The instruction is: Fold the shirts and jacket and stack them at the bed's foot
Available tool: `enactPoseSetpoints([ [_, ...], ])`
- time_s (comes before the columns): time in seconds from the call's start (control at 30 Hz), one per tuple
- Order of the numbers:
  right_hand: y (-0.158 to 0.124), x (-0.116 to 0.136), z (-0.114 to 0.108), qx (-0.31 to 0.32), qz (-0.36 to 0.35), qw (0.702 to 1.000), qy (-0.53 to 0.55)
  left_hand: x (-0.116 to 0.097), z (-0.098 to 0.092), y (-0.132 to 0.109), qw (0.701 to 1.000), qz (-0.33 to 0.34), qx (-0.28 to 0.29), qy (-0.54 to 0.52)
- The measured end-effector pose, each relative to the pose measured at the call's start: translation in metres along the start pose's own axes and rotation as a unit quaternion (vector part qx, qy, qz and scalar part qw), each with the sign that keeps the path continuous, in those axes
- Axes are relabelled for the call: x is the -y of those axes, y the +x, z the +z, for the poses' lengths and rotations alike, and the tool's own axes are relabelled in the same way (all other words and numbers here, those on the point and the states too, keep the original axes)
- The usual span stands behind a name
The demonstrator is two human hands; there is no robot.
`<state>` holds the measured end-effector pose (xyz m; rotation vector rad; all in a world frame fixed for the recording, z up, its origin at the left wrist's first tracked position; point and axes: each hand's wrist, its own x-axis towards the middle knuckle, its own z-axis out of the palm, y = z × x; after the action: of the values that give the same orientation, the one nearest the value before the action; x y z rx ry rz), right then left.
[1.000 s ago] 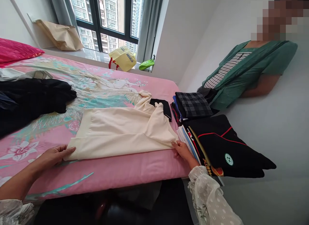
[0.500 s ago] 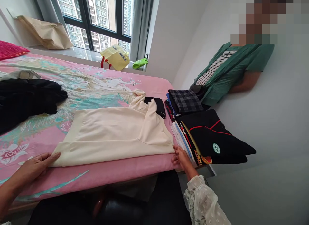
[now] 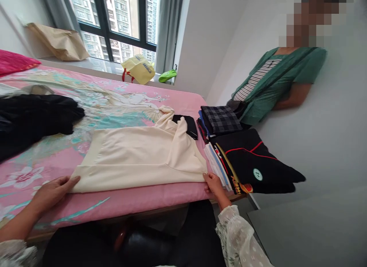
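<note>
A cream-coloured shirt (image 3: 137, 144) lies on the bed, its near side folded over in a long straight strip. At the far right its upper part is bunched up. My left hand (image 3: 54, 192) pinches the near left corner between thumb and fingers. The near right corner is gripped by my right hand (image 3: 214, 186), close to a stack of folded clothes (image 3: 220, 169). Behind the shirt's bunched part sits a flat black item (image 3: 189, 126), partly covered.
Folded black clothing (image 3: 252, 160) tops the near stack; a checked garment (image 3: 222, 119) tops another behind it. Dark clothes (image 3: 37, 121) lie heaped at left. A person in a green top (image 3: 295, 75) stands at right. Bags (image 3: 139, 68) rest by the window.
My left hand shifts slightly right and up with its corner of the shirt. My right hand keeps its corner. The whole view has moved a little.
</note>
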<state>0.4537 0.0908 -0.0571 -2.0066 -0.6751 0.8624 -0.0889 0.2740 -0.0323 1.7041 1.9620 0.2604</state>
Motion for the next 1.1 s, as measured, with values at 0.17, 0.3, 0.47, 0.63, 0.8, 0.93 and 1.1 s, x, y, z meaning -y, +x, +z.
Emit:
enactPoseSetpoints([
  [0.17,0.005,-0.004,-0.001,-0.013,-0.034,0.994,-0.105,-0.012,-0.001,-0.02,0.997,0.038,-0.038,-0.052],
  [0.3,0.022,0.0,-0.007,0.0,-0.084,0.956,-0.28,-0.011,0.002,-0.021,0.988,-0.03,0.004,-0.152],
  [0.47,0.024,-0.001,-0.006,0.014,-0.086,0.938,-0.335,-0.001,0.003,-0.016,0.977,-0.035,0.047,-0.203],
  [0.63,0.028,-0.016,-0.007,0.031,-0.063,0.968,-0.24,0.008,0.007,-0.012,0.972,-0.015,0.06,-0.228],
  [0.8,0.025,-0.014,-0.012,-0.004,-0.041,0.966,-0.254,0.006,0.005,-0.012,0.995,0.015,-0.031,-0.097],
  [0.93,-0.006,0.02,0.004,-0.138,-0.182,0.926,-0.3,-0.012,0.012,-0.022,0.972,0.063,-0.225,0.018],
  [1.1,-0.044,0.063,0.083,0.053,-0.472,0.848,-0.234,-0.06,0.052,-0.041,0.904,0.409,-0.112,0.051],
])
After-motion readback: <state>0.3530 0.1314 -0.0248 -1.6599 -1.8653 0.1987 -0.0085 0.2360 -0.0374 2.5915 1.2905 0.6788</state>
